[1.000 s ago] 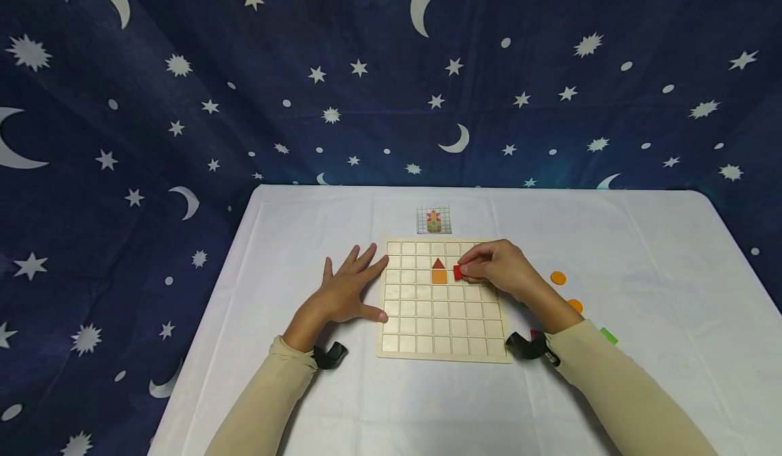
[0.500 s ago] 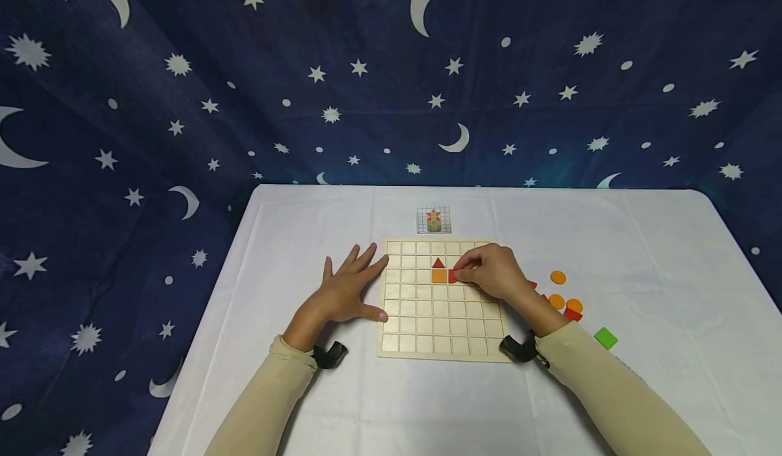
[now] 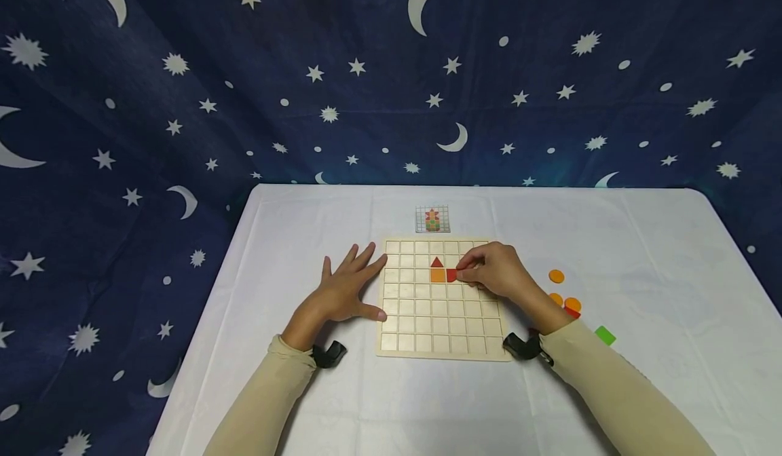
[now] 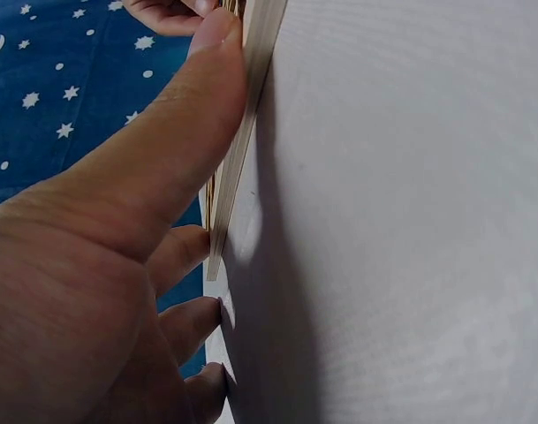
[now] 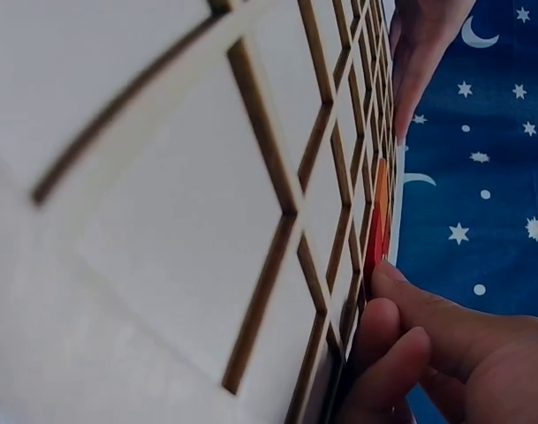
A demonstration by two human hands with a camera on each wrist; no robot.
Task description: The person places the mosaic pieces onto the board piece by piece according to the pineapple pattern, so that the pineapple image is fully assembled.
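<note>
In the head view, the right hand (image 3: 497,270) pinches the flat red piece (image 3: 451,275), partly hidden by its fingers, on the gridded board (image 3: 415,325) at three o'clock from the orange square (image 3: 437,275), while the left hand (image 3: 342,294), its empty fingers spread wide, touches the board's nine o'clock edge. The left wrist view shows its thumb at that pale edge; in the right wrist view the red piece looks thin, fingertips touching it.

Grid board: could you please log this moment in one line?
left hand: touching grid board | right hand: holding red piece | red piece: beside orange square
</note>
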